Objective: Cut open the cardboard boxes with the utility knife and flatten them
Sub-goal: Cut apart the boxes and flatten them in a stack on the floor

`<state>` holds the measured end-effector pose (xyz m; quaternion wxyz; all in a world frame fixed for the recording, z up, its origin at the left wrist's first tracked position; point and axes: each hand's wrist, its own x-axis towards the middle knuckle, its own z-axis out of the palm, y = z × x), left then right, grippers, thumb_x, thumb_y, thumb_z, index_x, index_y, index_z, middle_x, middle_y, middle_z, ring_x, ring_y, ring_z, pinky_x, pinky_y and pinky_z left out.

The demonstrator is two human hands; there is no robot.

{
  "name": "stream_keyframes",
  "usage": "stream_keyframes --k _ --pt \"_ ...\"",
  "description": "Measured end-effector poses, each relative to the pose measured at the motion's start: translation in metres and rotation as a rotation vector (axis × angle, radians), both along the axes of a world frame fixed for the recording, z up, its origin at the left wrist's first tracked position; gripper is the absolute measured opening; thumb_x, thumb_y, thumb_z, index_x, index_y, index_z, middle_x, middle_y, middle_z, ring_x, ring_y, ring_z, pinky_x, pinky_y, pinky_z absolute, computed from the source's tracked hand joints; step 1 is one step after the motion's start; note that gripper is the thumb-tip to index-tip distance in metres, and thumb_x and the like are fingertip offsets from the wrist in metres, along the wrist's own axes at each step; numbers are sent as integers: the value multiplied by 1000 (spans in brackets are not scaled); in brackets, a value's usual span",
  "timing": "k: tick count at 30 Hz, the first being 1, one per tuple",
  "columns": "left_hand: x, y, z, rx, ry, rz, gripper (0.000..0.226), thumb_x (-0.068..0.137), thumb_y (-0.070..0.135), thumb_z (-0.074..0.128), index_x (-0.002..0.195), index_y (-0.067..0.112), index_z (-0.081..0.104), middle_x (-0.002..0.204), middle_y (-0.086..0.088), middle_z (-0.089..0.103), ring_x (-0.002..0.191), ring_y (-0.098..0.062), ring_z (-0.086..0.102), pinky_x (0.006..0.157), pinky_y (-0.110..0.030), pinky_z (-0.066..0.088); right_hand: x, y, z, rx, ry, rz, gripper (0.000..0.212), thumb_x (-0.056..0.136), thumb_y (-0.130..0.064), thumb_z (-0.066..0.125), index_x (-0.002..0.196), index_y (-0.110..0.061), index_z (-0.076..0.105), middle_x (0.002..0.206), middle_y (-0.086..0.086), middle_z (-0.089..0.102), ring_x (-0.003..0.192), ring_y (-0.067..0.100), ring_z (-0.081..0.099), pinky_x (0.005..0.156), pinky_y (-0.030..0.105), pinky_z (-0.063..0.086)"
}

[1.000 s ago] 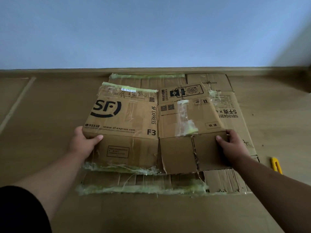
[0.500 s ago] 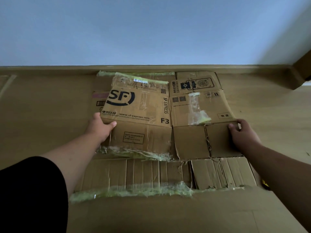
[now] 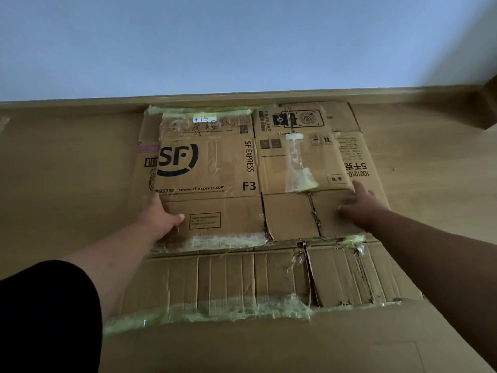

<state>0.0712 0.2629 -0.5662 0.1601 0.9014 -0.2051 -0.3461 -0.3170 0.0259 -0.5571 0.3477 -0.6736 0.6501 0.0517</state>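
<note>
A flattened SF Express box [image 3: 207,168] lies on top of other flattened cardboard [image 3: 242,281] on the floor by the wall; the left hand [image 3: 158,219] and right hand [image 3: 360,205] press it with fingers spread, grasping nothing; flattening looks nearly finished; no knife visible.

We see two bare forearms ending in bare hands: the left hand [image 3: 158,219] and the right hand [image 3: 360,205]. A black sleeve [image 3: 48,316] covers the left upper arm (short, stopping above the elbow). The right arm shows no sleeve.
</note>
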Motion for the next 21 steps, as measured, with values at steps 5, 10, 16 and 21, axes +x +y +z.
stream_keyframes --k 5,10,16,21 --pt "-25 21 -27 281 -178 -466 102 89 55 58 154 18 -11 161 -7 -19 149 -33 -12 120 -55 8 -2 21 -34 131 193 338 88 91 -37 66 158 -31 9 167 1 -2 149 35 16 119 52 25" --pt "-28 18 -27 353 -202 -501 103 90 56 57 154 18 -14 161 -7 -20 149 -33 -11 119 -56 11 -1 26 -37 103 255 365 90 93 -43 63 157 -38 1 166 1 -13 151 39 5 120 54 20" --pt "-35 12 -23 404 -226 -479 102 92 51 56 153 16 -17 161 -7 -22 149 -33 -13 120 -54 11 -8 28 -38 81 232 374 88 93 -43 62 158 -37 3 166 1 -11 152 33 4 121 52 19" --pt "-53 8 -21 352 -229 -465 89 98 35 52 154 12 -14 160 -9 -25 149 -29 -15 121 -49 9 -12 42 -31 12 183 295 80 95 -44 59 158 -32 11 167 -1 -1 152 27 10 121 48 22"
